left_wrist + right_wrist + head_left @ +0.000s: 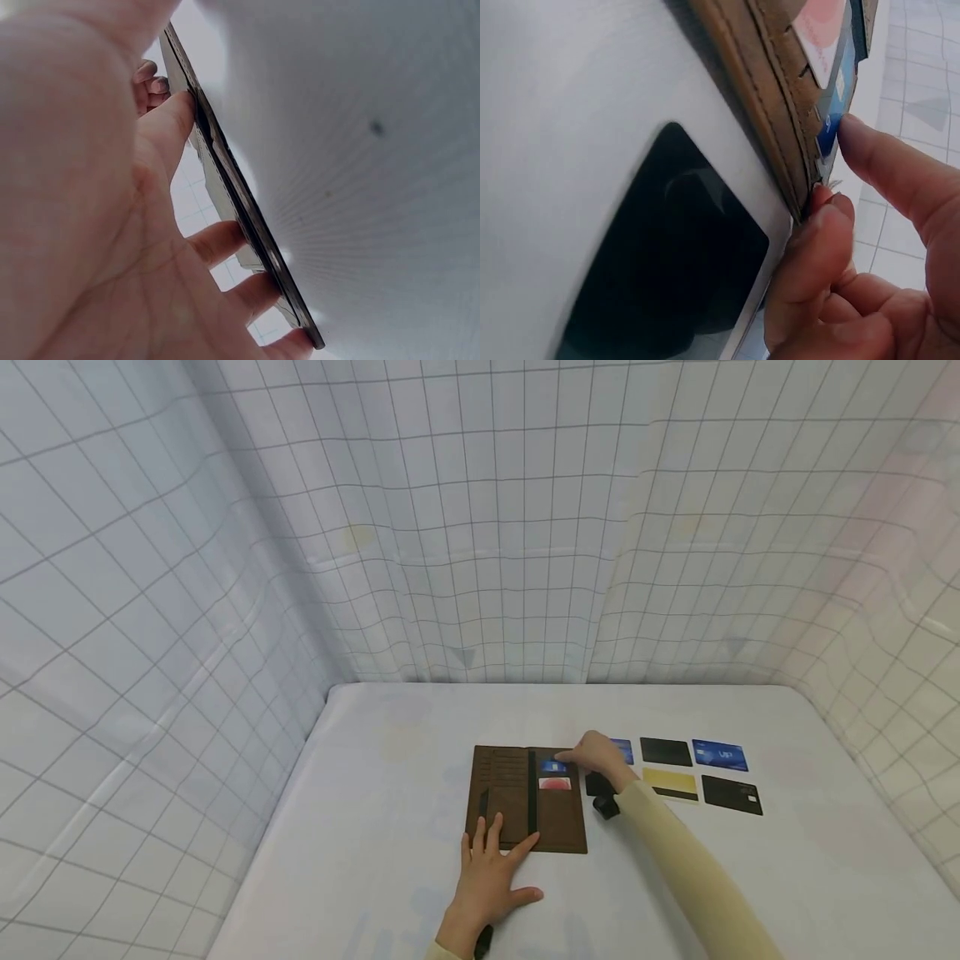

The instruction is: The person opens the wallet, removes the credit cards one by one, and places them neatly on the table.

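Brown bifold wallet (pixel 561 827) lies open flat on the white table (pixel 360 793), dark strip (pixel 532 797) down its middle. R panel: blue chip card (pixel 553 767) in upper slot, partly showing; red-&-white card (pixel 555 783) in slot just below, nearer the person.

R hand (pixel 597 756) at wallet's R edge, narrow grip: thumb presses the blue chip card, other fingers curled against the edge, per R wrist view. L hand (pixel 486 877) wide, fingers spread, fingertips on wallet's near edge, thumb out to the side off the wallet; holds nothing.

Further R, cards in two rows. Far row, L to R: blue card (pixel 625 750) part hidden by R hand, black card (pixel 665 752), blue VIP card (pixel 720 755). Near row: dark card (pixel 597 784) part hidden by R arm, gold card w/ dark stripe (pixel 671 782), black chip card (pixel 731 795).

Pale yellow sleeve (pixel 693 864) on R arm; white grid-pattern curtain (pixel 480 527) behind & both sides.
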Tool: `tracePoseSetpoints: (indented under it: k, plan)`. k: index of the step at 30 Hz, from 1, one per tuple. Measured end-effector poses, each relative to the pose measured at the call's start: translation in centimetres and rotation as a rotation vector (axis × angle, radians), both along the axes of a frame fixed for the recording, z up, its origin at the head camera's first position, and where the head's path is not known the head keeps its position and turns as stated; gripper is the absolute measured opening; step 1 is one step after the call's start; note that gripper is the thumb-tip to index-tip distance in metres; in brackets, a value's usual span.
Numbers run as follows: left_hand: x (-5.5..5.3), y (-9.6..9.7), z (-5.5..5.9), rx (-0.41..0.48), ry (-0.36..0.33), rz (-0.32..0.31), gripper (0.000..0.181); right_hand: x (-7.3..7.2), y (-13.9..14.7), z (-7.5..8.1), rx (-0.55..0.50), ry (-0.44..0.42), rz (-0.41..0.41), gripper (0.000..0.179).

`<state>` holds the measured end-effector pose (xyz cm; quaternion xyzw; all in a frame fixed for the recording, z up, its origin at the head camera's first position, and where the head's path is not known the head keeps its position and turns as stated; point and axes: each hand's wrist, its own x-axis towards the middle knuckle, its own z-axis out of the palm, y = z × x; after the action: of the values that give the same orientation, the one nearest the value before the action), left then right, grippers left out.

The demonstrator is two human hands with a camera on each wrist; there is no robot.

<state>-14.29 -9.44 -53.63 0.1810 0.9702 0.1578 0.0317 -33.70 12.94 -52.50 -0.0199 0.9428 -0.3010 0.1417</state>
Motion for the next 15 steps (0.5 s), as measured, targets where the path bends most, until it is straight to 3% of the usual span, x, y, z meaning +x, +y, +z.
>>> tracePoseSetpoints:
  k: [6,15]
  plan:
    - [-0.15,-0.14,0.16,0.015,-0.012,0.0,0.075,-0.4,-0.49,0.23,0.031,0.002,-0.041,0.043]
    - [-0.11,-0.13,0.11,0.009,-0.029,0.0,0.075,-0.66,-0.1,-0.38,-0.083,-0.049,-0.046,0.043]
